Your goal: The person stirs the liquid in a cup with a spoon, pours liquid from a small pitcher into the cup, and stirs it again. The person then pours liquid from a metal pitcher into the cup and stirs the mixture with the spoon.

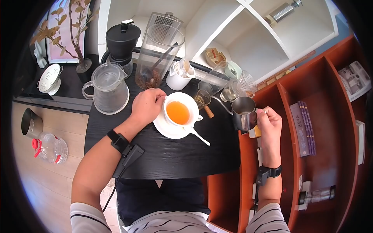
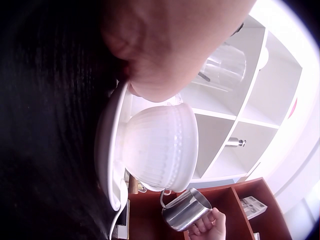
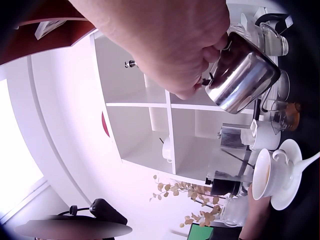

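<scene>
1. Head: looks forward and down from above your lap, wide-angle; your sleeves sit at the bottom edge, black table mid-frame.
2. Left wrist: low by the table, rolled on its side, table at frame left. Your left hand crowds the top; cup close and side-on, saucer nearly edge-on. Faces the white shelf.
3. Right wrist: rolled the other way, table at frame right. Your right hand and metal pitcher near, cup farther.
4. Overlap: both wrist views share cup, pitcher and shelf; you get all three in head too.
</scene>
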`<state>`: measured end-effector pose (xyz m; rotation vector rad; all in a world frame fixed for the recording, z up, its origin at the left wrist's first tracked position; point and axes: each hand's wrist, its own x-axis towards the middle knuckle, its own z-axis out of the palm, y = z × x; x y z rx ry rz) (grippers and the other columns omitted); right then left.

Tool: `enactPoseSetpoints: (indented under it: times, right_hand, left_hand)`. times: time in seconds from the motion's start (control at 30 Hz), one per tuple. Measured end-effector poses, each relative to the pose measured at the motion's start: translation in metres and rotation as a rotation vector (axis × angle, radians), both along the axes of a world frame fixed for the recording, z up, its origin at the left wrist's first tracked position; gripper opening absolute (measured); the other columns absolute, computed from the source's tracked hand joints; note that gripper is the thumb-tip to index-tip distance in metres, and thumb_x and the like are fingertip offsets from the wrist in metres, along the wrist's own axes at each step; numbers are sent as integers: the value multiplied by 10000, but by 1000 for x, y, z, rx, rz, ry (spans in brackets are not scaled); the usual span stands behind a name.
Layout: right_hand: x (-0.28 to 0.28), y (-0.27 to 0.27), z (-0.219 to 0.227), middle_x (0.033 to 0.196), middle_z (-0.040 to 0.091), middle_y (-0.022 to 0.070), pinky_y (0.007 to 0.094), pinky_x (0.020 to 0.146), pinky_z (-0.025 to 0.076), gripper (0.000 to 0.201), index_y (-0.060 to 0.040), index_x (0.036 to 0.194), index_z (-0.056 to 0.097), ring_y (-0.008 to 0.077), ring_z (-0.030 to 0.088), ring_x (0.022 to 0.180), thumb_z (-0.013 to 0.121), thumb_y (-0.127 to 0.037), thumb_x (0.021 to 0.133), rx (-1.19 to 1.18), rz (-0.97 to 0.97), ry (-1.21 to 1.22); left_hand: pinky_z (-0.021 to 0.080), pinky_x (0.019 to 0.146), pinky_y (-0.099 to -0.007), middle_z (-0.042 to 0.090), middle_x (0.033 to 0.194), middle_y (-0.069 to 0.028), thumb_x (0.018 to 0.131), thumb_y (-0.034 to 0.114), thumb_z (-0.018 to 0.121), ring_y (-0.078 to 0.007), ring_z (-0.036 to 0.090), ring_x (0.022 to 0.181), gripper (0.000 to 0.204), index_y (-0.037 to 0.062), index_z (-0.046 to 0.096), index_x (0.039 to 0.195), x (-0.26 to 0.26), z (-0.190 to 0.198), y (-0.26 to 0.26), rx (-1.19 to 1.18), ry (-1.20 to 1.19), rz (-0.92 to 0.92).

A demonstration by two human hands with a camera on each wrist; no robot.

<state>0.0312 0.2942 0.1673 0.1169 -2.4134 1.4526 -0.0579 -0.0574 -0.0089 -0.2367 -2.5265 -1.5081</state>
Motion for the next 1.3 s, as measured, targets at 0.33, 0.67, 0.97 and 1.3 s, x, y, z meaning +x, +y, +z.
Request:
enactPoseSetpoints:
  times: [0.33,0.67,0.97,1.3]
  right_hand:
    - [4,-12,4,731,637,-37,202,534,374,270,-73,811,650,6,478,599,693,-161,1062,-24,-23,11]
    - [13,-2,-27,633,430,-98,243,519,247,384,-149,717,471,12,307,556,619,-100,1069,-272,-87,1]
    - [27,3,-90,646,325,-61,274,538,265,348,-150,756,411,72,312,563,559,-123,1070,-751,-114,24]
    - [26,9,-142,685,363,-36,286,582,317,317,-141,781,426,94,367,618,561,-143,1067,-811,-95,-31]
  left_hand:
    - [576,742,-352,808,923,-105,979,151,693,-226,766,795,170,47,803,1059,1,1,0,-1,-11,3]
    - [576,746,-351,806,924,-108,976,143,694,-232,765,795,174,40,800,1067,0,1,0,3,-5,2]
    - [589,808,-425,798,948,-127,961,155,678,-322,774,898,178,68,803,1053,1,4,0,24,-49,-12]
    - [571,729,-342,800,894,-118,982,130,678,-217,760,771,183,27,796,1075,1,3,0,-1,1,-10]
